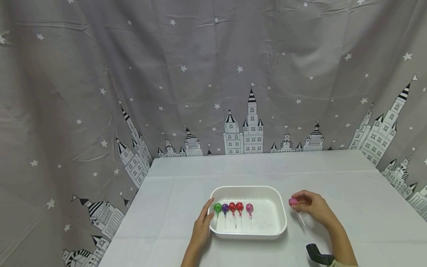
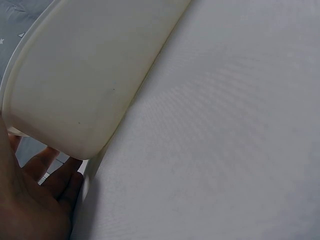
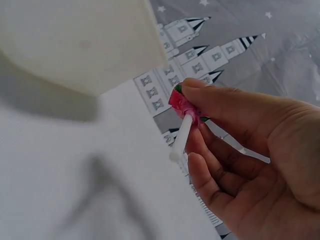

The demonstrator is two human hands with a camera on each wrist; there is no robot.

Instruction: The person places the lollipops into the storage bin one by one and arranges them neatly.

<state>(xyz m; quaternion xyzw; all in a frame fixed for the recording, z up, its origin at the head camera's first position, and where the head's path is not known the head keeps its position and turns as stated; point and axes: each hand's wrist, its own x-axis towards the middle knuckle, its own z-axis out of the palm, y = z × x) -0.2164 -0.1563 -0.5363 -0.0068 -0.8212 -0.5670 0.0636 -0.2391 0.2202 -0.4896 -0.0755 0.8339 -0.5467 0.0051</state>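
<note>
Right now the right hand [image 1: 311, 207] pinches a pink lollipop [image 1: 293, 201] just right of the white tray [image 1: 280, 207], stick [image 1: 301, 221] trailing away from the tray toward the person, while the left hand [image 1: 203, 222] rests relaxed, probably fingers straight, on the tray's left rim.

**Bare forearms, one dark wrist mount**

Two bare forearms enter from the bottom edge of the head view, with no sleeves, rings or bracelets showing. The left hand [image 1: 201, 226] and right hand [image 1: 311, 207] are ungloved. A small black, angular camera mount [image 1: 318, 255] sits by the right wrist at the lower right of the frame. Short, unpainted nails show in the right wrist view.
</note>
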